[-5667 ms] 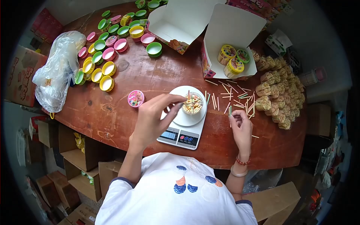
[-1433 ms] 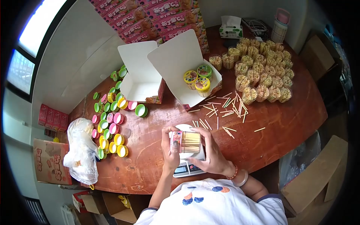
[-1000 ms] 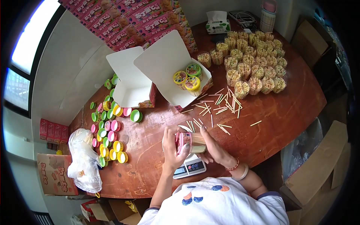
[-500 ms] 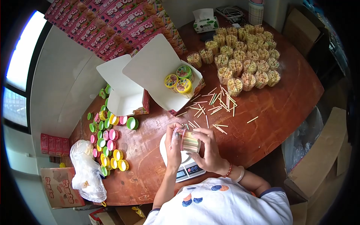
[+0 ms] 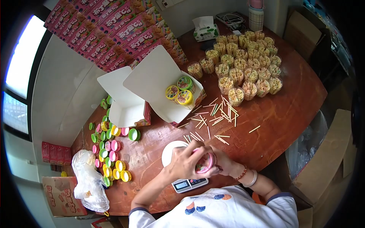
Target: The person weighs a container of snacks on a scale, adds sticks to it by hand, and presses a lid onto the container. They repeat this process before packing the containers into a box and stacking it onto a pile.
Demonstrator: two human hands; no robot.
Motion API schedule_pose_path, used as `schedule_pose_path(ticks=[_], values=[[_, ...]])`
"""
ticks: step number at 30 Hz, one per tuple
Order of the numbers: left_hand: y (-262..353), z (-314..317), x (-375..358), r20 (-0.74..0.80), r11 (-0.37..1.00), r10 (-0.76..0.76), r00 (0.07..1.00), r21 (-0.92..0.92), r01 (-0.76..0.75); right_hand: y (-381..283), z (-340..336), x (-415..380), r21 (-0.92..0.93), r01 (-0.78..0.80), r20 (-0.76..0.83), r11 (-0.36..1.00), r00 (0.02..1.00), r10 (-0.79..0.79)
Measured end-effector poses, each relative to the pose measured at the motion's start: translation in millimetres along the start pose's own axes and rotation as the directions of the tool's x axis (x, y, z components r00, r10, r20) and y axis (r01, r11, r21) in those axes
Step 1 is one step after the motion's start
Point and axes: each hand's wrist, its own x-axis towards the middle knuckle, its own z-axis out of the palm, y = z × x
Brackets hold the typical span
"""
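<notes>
A pink-lidded cup (image 5: 205, 163) is held between both hands above the scale, its lid facing my body. My left hand (image 5: 183, 161) has its fingers curled over the lid. My right hand (image 5: 223, 162) wraps round the cup from the other side, and that hand's fingers are partly hidden. Below them sits a white kitchen scale (image 5: 182, 185), its round pan partly covered by my left hand. Loose biscuit sticks (image 5: 202, 121) lie scattered just beyond the hands.
Several stick-filled cups (image 5: 249, 90) stand in rows at the back right. Two open cartons (image 5: 154, 76) are at centre left, one holding three lidded cups (image 5: 185, 97). Coloured lids (image 5: 115, 145) and a white plastic bag (image 5: 88, 178) lie left; a tissue box (image 5: 205, 32) stands behind.
The cup has turned from lying sideways, sticks showing, to its pink lid facing my body. My left hand has moved over the lid; both hands remain on the cup.
</notes>
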Motion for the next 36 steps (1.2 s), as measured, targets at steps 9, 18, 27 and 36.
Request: schedule_pose_path(ticks=[9, 18, 27, 36], values=[[-110, -25, 39, -0.088, 0.863, -0.389, 0.917, 0.314, 0.396, -90, -37, -38, -0.939, 0.159, -0.202, 0.306, 0.465, -0.862], [-210, -6, 32, -0.089, 0.666, -0.479, 0.873, 0.611, 0.428, -199, -126, -72, -0.839, -0.544, 0.081, -0.015, -0.097, -0.992], [-118, -62, -41, -0.319, 0.711, -0.637, 0.702, 0.108, 0.695, -222, -144, -98, -0.899, -0.433, 0.065, -0.061, 0.006, -0.998], [-194, -85, -277, -0.588, 0.09, -0.791, 0.17, 0.162, 0.983, -56, 51, 0, -0.98, 0.199, 0.157, 0.006, 0.791, -0.592]])
